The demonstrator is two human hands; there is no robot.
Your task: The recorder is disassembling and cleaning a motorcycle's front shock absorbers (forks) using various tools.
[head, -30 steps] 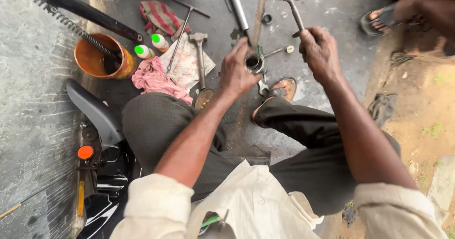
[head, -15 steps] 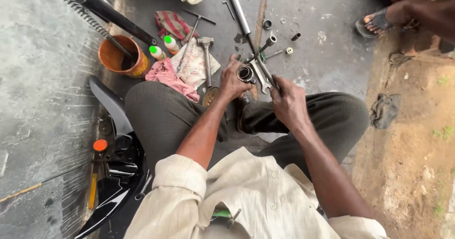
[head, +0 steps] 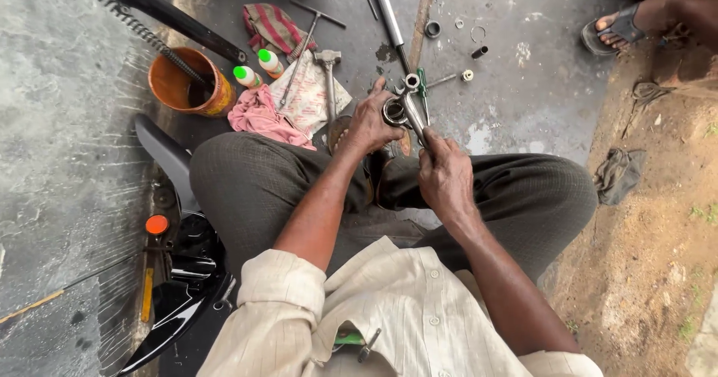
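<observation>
I squat on a concrete floor with both hands in front of my knees. My left hand (head: pixel 368 126) grips a round metal ring-shaped part (head: pixel 393 112) at the lower end of a long shiny metal tube (head: pixel 389 14) that runs away from me. My right hand (head: pixel 443 171) is closed on a metal spanner (head: pixel 412 108) whose ring head sits just above that part. A green-handled screwdriver (head: pixel 422 87) lies on the floor just beyond my hands.
An orange bucket (head: pixel 173 87) holds a coil spring. Two green-capped bottles (head: pixel 258 69), a pink rag (head: pixel 262 114), a hammer (head: pixel 328 78) on paper and small metal parts (head: pixel 432 28) lie around. Black bike bodywork (head: pixel 176 272) sits left. Another person's sandalled foot (head: pixel 621 25) is top right.
My right hand came down from up by the far tools to my knees, now holding the spanner against the part in my left hand. The view shifted slightly.
</observation>
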